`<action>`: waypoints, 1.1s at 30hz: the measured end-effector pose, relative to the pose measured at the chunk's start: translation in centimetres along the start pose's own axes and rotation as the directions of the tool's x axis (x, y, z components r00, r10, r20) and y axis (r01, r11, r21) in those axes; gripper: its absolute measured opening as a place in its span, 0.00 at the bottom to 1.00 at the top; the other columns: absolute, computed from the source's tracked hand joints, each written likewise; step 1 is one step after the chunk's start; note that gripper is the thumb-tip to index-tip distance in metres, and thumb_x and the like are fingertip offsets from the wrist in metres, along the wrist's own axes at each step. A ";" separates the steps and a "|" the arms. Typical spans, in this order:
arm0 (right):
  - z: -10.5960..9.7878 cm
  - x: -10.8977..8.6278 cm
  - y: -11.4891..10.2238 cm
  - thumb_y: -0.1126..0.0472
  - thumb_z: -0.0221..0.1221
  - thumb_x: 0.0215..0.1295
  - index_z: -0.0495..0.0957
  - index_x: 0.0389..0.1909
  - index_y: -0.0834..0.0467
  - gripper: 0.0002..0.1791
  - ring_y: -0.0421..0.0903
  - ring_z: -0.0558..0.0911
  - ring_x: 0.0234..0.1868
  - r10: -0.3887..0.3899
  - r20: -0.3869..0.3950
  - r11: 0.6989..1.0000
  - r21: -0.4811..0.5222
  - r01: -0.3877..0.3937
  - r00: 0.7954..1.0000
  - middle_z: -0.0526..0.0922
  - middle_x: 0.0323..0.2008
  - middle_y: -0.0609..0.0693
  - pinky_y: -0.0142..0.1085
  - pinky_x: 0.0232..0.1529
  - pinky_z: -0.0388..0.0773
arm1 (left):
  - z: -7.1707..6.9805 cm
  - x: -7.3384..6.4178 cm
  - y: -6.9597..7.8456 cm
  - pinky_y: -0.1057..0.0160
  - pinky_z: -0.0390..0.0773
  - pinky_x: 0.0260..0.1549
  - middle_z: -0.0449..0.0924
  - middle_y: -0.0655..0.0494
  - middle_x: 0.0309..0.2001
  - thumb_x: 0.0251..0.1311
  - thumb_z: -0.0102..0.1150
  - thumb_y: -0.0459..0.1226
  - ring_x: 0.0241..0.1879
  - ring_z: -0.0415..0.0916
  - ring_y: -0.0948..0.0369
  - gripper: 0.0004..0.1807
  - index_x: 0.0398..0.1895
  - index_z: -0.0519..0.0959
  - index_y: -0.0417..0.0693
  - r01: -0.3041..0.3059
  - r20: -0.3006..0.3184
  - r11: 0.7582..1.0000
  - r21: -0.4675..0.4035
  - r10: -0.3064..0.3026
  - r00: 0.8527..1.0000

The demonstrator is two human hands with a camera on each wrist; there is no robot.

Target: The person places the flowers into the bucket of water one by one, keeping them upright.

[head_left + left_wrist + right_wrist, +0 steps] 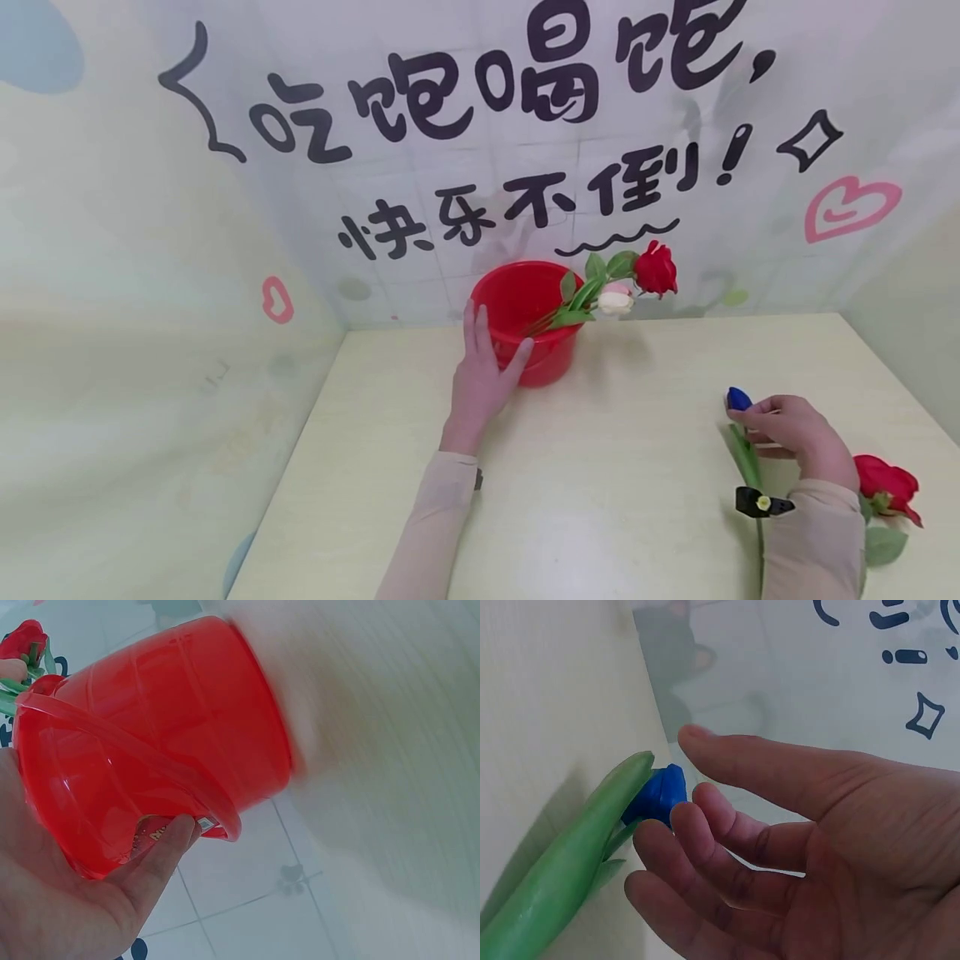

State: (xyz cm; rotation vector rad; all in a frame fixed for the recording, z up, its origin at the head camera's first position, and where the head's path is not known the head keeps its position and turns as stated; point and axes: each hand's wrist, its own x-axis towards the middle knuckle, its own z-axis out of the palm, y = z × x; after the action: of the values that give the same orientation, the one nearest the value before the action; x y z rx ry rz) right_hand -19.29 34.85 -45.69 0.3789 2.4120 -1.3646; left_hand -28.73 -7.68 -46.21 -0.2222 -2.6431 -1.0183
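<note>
The left grip (482,373) lies spread against the red bucket (551,364); the right grip (797,429), fingers apart beside the blue flower (738,398), may crush it by squeezing.

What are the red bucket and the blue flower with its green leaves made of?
The red bucket looks like smooth, shiny plastic: light glints off its sides. The blue flower has a smooth, folded surface, maybe plastic or cloth; I can't tell which. Its green leaves look smooth with a soft sheen, perhaps plastic or rubbery.
</note>
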 end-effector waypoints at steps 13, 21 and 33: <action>0.3 0.5 1.3 0.53 0.60 0.78 0.73 0.50 0.79 0.28 0.46 0.87 0.37 0.043 0.043 0.999 -0.014 -0.042 0.998 0.86 0.38 0.55 0.44 0.46 0.88 | 0.0 -0.2 -0.1 0.50 0.88 0.48 0.42 0.58 0.85 0.66 0.59 0.67 0.47 0.85 0.49 0.59 0.88 0.37 0.57 -0.003 0.003 1.000 0.020 0.003 1.000; 0.8 0.7 1.4 0.54 0.60 0.77 0.77 0.43 0.73 0.22 0.43 0.86 0.30 0.057 0.045 0.998 0.019 -0.058 0.997 0.84 0.32 0.50 0.35 0.36 0.85 | -0.1 -0.3 -0.2 0.50 0.88 0.48 0.41 0.59 0.85 0.67 0.58 0.67 0.46 0.85 0.50 0.59 0.88 0.37 0.58 0.003 0.004 1.000 0.024 -0.003 1.000; 0.8 0.8 1.9 0.61 0.61 0.76 0.71 0.42 0.72 0.16 0.40 0.85 0.26 0.080 0.029 0.991 0.105 -0.083 0.996 0.82 0.27 0.49 0.32 0.34 0.85 | 0.0 -0.3 -0.3 0.49 0.88 0.49 0.43 0.58 0.85 0.66 0.61 0.66 0.50 0.84 0.50 0.60 0.88 0.36 0.59 0.013 0.012 1.000 0.010 -0.013 1.000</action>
State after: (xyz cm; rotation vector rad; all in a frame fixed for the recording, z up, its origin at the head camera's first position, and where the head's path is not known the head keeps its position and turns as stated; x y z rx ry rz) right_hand -19.11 35.10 -47.83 0.4793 2.2840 -1.4557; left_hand -28.50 -7.93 -46.50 -0.2105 -2.6631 -1.0106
